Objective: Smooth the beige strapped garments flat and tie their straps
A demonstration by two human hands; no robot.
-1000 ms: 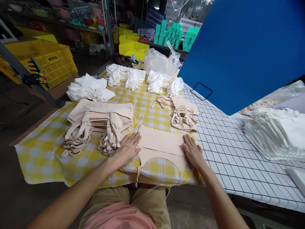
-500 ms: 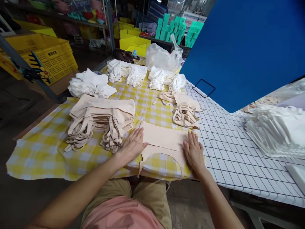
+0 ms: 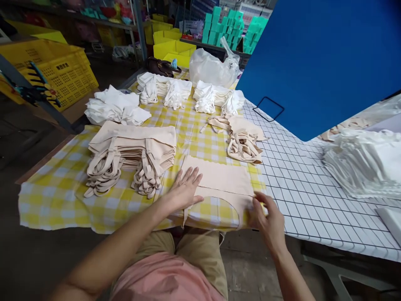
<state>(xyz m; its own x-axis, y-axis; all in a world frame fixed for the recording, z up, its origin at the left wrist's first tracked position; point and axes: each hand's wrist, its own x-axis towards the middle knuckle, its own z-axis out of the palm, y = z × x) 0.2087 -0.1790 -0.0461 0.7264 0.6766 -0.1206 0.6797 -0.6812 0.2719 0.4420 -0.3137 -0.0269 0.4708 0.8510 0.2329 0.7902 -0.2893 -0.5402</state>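
Note:
A beige strappy top lies spread flat in front of me, its scalloped edge away from me and its curved cut-out toward me. My left hand rests flat on its left side, fingers spread. At the garment's right edge, my right hand has thumb and forefinger closed on the fabric near the seam line. Left of my left hand stands a neat stack of folded beige tops, with their straps hanging in two bunches toward me. A loose, crumpled beige pile sits beyond the spread top.
Behind are two white garment stacks, a heap of white cloth and a plastic bag. A large blue panel stands at right, near white stacked fabric. Yellow checked cloth covers the table.
My right hand has gone from lying flat on the top's right side to pinching its right edge, slightly nearer me. My left hand has slid a little right onto the fabric.

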